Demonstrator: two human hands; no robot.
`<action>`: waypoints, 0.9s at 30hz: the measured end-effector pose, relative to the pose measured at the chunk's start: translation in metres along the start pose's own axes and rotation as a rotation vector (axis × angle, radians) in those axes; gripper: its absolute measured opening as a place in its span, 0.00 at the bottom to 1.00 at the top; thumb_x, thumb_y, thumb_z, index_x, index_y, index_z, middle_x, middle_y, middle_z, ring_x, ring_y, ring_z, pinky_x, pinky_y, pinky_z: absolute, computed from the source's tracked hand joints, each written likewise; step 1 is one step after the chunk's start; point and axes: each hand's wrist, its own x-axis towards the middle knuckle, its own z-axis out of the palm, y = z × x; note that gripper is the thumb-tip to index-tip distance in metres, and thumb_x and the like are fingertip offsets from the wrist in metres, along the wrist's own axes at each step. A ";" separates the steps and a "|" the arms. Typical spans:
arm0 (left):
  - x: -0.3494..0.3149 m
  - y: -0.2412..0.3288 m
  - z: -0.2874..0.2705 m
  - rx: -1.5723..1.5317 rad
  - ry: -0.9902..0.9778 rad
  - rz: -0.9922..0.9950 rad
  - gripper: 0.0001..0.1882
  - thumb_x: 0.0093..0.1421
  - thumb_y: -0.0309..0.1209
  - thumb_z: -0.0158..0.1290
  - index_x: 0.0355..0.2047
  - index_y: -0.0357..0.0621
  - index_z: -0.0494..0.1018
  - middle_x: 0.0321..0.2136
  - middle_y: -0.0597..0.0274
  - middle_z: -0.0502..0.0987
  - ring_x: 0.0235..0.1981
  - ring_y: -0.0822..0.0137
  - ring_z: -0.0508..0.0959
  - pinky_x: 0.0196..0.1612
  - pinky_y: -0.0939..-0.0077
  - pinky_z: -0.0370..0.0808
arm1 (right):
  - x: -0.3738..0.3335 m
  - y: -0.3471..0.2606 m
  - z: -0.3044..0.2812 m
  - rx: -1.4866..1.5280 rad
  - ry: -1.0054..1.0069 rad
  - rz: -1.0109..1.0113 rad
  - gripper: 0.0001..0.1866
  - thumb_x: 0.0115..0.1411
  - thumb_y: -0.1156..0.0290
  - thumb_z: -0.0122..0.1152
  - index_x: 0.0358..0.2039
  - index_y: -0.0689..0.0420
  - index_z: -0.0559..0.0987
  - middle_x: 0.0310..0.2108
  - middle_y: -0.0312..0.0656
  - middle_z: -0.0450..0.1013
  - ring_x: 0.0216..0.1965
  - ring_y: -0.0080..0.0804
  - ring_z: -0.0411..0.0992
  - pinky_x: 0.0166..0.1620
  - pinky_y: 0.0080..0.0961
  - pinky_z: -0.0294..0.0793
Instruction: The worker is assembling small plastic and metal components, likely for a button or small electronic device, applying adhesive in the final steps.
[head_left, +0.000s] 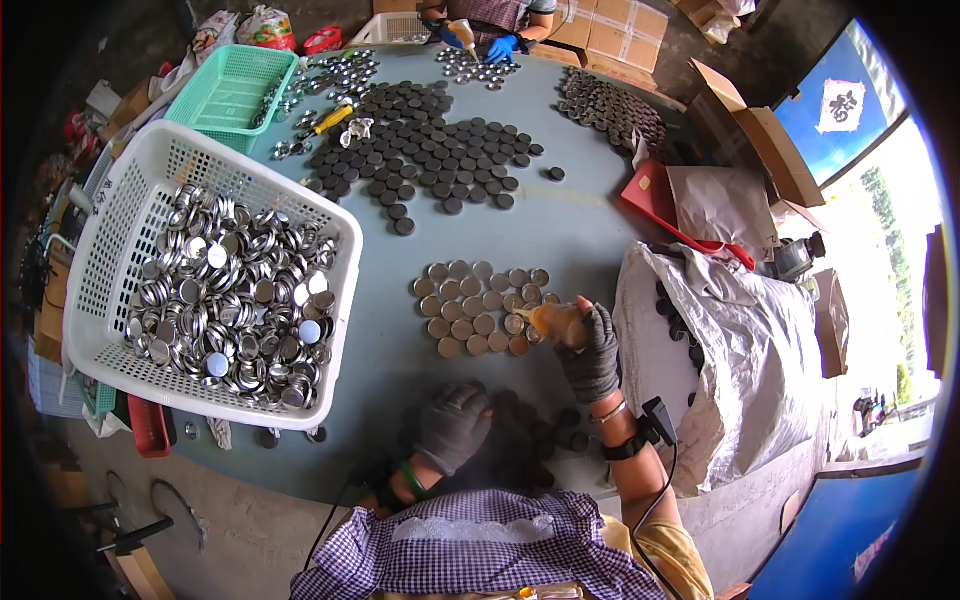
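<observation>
My right hand (588, 352), in a grey fingerless glove, is closed around an amber squeeze bottle (560, 324). The bottle is tilted, and its pale nozzle points left, over the right side of a group of shallow round metal caps (470, 308) laid close together. My left hand (455, 428), gloved the same way, rests near the table's front edge with its fingers curled. Whatever is under those fingers is hidden. Dark round discs (530, 425) lie in shadow just right of my left hand. A larger patch of dark discs (430, 150) spreads across the table beyond the caps.
A white perforated basket (345, 300) full of shiny metal caps stands on the left, with a green basket (185, 100) behind it. A white sack (740, 380) and a red tray (650, 205) are on the right. Across the table, a blue-gloved co-worker's hand (502, 48) is near small metal parts.
</observation>
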 end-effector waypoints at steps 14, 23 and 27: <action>0.001 -0.001 -0.001 -0.011 0.002 0.007 0.10 0.45 0.31 0.62 0.30 0.47 0.77 0.36 0.60 0.78 0.41 0.55 0.77 0.45 0.60 0.76 | 0.019 -0.001 0.012 -0.021 0.012 -0.024 0.35 0.43 0.72 0.68 0.55 0.59 0.70 0.46 0.53 0.70 0.46 0.53 0.71 0.48 0.41 0.74; 0.001 -0.002 0.001 -0.014 -0.008 0.004 0.10 0.47 0.31 0.61 0.31 0.45 0.77 0.37 0.59 0.78 0.41 0.55 0.77 0.46 0.60 0.75 | 0.013 0.008 0.008 -0.055 0.042 -0.020 0.34 0.43 0.75 0.68 0.54 0.59 0.70 0.45 0.49 0.69 0.46 0.48 0.71 0.50 0.37 0.73; -0.001 -0.003 0.002 -0.015 -0.003 0.005 0.10 0.47 0.32 0.61 0.32 0.45 0.77 0.37 0.59 0.78 0.42 0.54 0.77 0.47 0.60 0.75 | 0.010 0.003 0.003 -0.034 0.029 -0.004 0.33 0.43 0.75 0.67 0.54 0.59 0.71 0.45 0.52 0.70 0.46 0.52 0.71 0.48 0.39 0.74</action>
